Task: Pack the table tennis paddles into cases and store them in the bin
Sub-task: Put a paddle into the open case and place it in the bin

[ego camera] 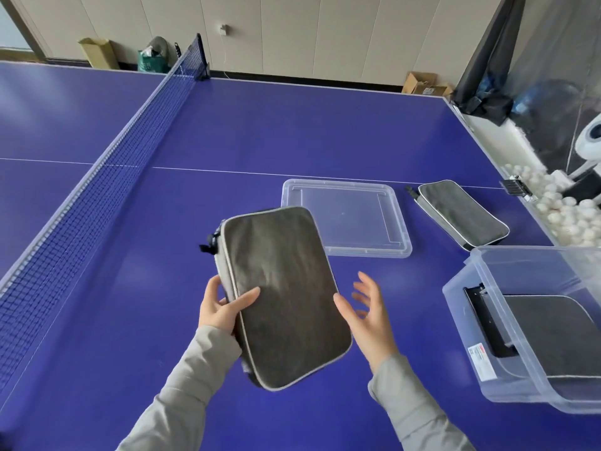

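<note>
My left hand (224, 307) grips the left edge of a dark grey paddle case (283, 294) with pale piping, holding it above the blue table, its zipper pull at the upper left. My right hand (367, 314) hovers just right of the case, fingers spread, apart from it. A clear plastic bin (481, 320) stands at the right with another dark case (553, 333) lying inside. A third case (463, 213) lies flat on the table beyond the bin. No bare paddle is in sight.
The bin's clear lid (346, 219) lies on the table behind the held case. The net (107, 177) runs along the left. A trough of white balls (559, 209) and a ball machine (588, 141) sit past the table's right edge.
</note>
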Demonstrator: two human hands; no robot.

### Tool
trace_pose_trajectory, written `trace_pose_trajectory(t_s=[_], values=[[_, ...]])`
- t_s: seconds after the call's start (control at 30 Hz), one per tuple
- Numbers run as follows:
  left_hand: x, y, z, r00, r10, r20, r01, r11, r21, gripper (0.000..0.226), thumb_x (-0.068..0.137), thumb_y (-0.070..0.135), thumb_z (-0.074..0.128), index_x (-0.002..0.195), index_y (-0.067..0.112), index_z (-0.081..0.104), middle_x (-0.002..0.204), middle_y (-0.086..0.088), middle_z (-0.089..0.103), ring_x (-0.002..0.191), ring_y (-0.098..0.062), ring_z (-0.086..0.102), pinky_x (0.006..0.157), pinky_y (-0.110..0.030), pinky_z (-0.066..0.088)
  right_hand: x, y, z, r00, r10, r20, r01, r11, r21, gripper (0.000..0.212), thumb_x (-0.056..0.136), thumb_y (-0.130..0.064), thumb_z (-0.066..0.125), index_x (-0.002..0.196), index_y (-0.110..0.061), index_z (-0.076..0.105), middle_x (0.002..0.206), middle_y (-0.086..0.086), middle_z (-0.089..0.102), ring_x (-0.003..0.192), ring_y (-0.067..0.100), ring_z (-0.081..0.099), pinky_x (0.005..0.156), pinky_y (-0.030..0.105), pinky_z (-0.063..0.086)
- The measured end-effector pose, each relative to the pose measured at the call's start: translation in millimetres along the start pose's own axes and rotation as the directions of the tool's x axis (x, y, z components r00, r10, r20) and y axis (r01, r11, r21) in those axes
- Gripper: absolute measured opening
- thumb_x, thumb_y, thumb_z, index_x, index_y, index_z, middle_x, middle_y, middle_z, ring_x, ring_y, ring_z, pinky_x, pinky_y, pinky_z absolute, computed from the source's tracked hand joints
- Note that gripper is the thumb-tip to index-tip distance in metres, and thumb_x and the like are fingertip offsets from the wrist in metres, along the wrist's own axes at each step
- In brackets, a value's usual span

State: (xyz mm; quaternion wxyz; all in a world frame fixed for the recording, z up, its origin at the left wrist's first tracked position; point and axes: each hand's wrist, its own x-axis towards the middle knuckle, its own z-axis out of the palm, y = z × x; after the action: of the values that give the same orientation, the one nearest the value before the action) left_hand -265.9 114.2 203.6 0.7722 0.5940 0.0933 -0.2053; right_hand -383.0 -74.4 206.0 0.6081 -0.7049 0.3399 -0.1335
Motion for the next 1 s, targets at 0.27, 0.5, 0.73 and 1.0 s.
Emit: trace_pose_trajectory(t_s=[0.27, 0.5, 0.73, 1.0], values=[[0.8, -13.5, 13.6, 0.981, -0.130, -0.146, 0.063, 0.917, -0.395, 0.023, 0.084, 0.005, 0.062, 0.094, 0.023, 0.053, 0.092, -0.002, 0.066, 0.083, -0.022, 0.065, 0.076, -0.040, 0.053, -21.2, 6.5, 30.7, 0.945, 0.283, 0.162, -0.324, 0.761, 0.562, 0.078, 0.068, -0.040, 0.081, 0.133, -0.031, 0.038, 0.117, 0.003, 0.066, 0.115, 0.020, 0.060, 0.095, 0.038, 0.048], [-8.1, -20.4, 14.6, 0.982, -0.158, -0.101, 0.110, 0.923, -0.370, 0.025, 0.085, 0.008, 0.062, 0.103, 0.021, 0.051, 0.093, 0.001, 0.067, 0.077, -0.017, 0.069, 0.063, -0.034, 0.056, -12.2, -12.4, 28.0, 0.959, 0.268, 0.090, -0.269, 0.768, 0.581, 0.050, 0.083, -0.009, 0.068, 0.124, -0.025, 0.044, 0.096, 0.006, 0.071, 0.082, 0.018, 0.068, 0.067, 0.031, 0.052], [-8.5, -16.8, 6.7, 0.989, -0.151, 0.001, 0.145, 0.946, -0.290, 0.021, 0.087, 0.006, 0.057, 0.100, 0.022, 0.055, 0.085, 0.003, 0.068, 0.065, -0.011, 0.068, 0.056, -0.027, 0.055, -5.6, -13.7, 19.3, 0.972, 0.208, 0.111, -0.232, 0.762, 0.605, 0.048, 0.084, 0.000, 0.063, 0.123, -0.021, 0.044, 0.090, 0.008, 0.071, 0.082, 0.020, 0.067, 0.073, 0.035, 0.051], [22.2, 6.7, -49.0, 0.963, -0.253, 0.095, 0.268, 0.935, -0.231, 0.043, 0.090, 0.050, 0.041, 0.102, 0.013, 0.058, 0.094, -0.008, 0.061, 0.074, -0.023, 0.067, 0.062, -0.034, 0.061, 3.7, -18.6, -14.8, 0.978, 0.150, 0.143, -0.205, 0.789, 0.579, 0.049, 0.076, -0.009, 0.071, 0.116, -0.025, 0.049, 0.100, 0.009, 0.070, 0.093, 0.024, 0.065, 0.078, 0.037, 0.052]])
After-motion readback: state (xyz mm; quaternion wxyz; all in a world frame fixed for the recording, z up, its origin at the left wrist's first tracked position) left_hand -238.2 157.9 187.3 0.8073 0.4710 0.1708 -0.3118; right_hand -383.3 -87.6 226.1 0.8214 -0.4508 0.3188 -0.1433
